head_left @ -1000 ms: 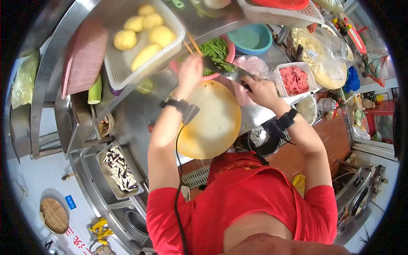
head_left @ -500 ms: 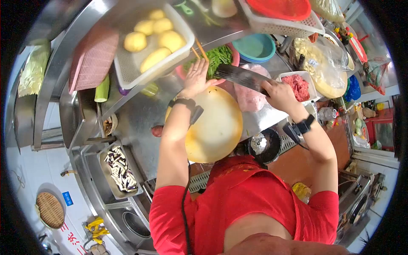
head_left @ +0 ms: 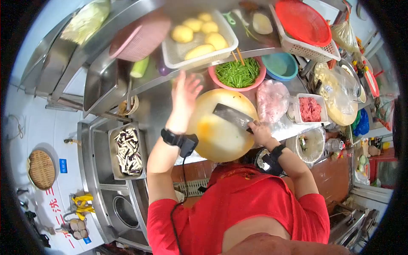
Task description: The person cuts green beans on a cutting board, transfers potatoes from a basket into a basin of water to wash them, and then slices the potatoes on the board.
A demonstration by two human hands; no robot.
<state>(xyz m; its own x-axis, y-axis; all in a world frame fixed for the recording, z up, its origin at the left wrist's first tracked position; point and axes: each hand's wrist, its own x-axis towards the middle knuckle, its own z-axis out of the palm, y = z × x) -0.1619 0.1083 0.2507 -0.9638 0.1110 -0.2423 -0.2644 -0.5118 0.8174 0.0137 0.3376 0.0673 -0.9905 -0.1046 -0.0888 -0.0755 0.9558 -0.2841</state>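
My right hand point(head_left: 261, 133) grips a cleaver point(head_left: 231, 116) by its handle, the broad blade lying flat over the round cutting board point(head_left: 221, 142). To the left of the board my left hand point(head_left: 186, 95) is raised, fingers spread and slightly blurred, holding nothing. Just beyond the board stands a pink bowl point(head_left: 216, 80) filled with cut green vegetable strips point(head_left: 238, 73); chopsticks point(head_left: 241, 57) stick up at its back. Right of the board are a clear plastic bag of something pink point(head_left: 272, 101) and a white tub of minced meat point(head_left: 310, 109).
A white basket point(head_left: 180, 63) of potatoes point(head_left: 199, 52) sits on the shelf at the back. Blue-green bowls point(head_left: 280, 66) are nested beside the pink bowl. On the left, a metal tray point(head_left: 115, 172) holds eggplant strips point(head_left: 129, 151). A lined bin point(head_left: 312, 146) stands at lower right.
The cleaver has come down from the pink bowl to over the board. My left hand has moved away from the bowl to the left, opening up. The whole view has shifted.
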